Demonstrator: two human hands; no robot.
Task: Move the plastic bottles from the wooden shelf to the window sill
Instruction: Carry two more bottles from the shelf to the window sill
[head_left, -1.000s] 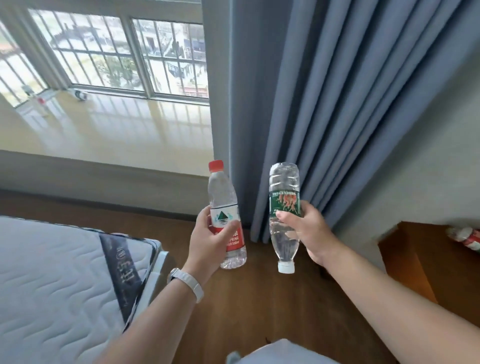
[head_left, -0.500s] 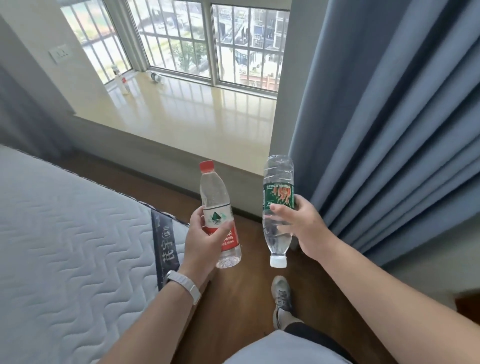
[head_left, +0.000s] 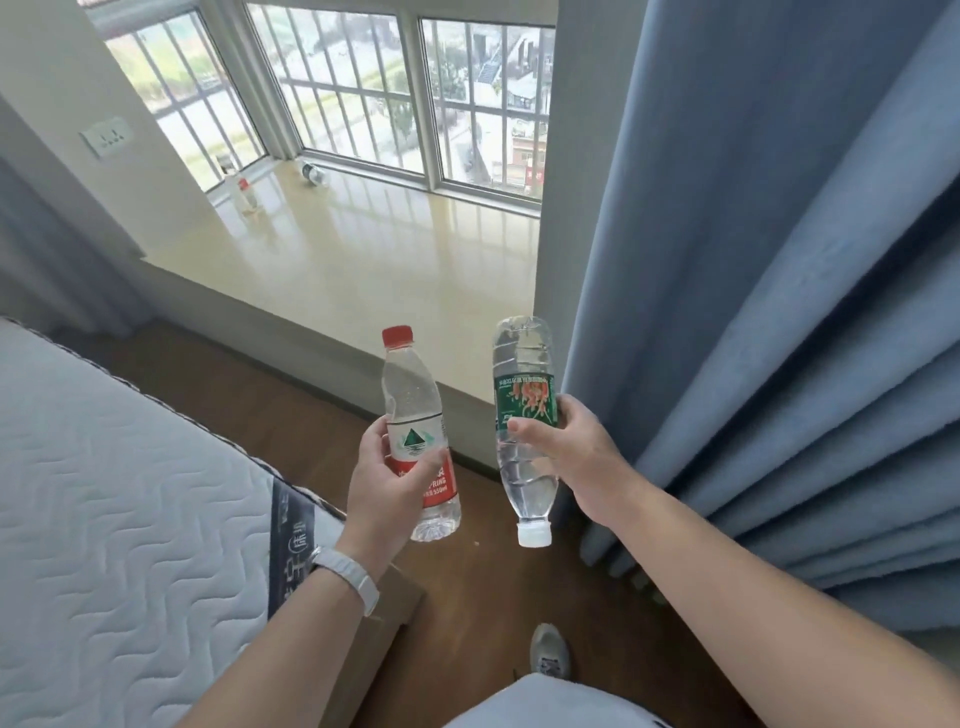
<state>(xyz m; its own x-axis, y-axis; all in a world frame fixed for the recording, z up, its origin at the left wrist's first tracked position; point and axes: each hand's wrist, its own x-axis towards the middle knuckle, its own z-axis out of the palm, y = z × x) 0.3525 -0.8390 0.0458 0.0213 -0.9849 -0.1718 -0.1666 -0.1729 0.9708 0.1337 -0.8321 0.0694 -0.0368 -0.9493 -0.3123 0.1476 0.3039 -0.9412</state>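
Holding one plastic bottle in each hand, I am standing on the wooden floor (head_left: 249, 384) in front of the window sill (head_left: 363, 270). My left hand (head_left: 384, 483) is wrapping its fingers (head_left: 376, 447) round the label of the red-capped bottle (head_left: 413, 395), which is standing upright, cap on top. My right hand (head_left: 576, 457) is gripping the green-labelled bottle (head_left: 524, 405) upside down, its white cap pointing at the floor. Both bottles are hanging in the air, apart from each other, just short of the sill's front edge and near its right end. The sill is stretching wide and open ahead of them, back to the window (head_left: 363, 93). Near its far left corner two more are sitting: an upright bottle (head_left: 244, 192) and a toppled bottle (head_left: 314, 174). That is making four bottles in view. The blue curtain (head_left: 753, 260) is hanging close on my right and the mattress (head_left: 104, 493) is edging in on my left, leaving a strip of floor between them.
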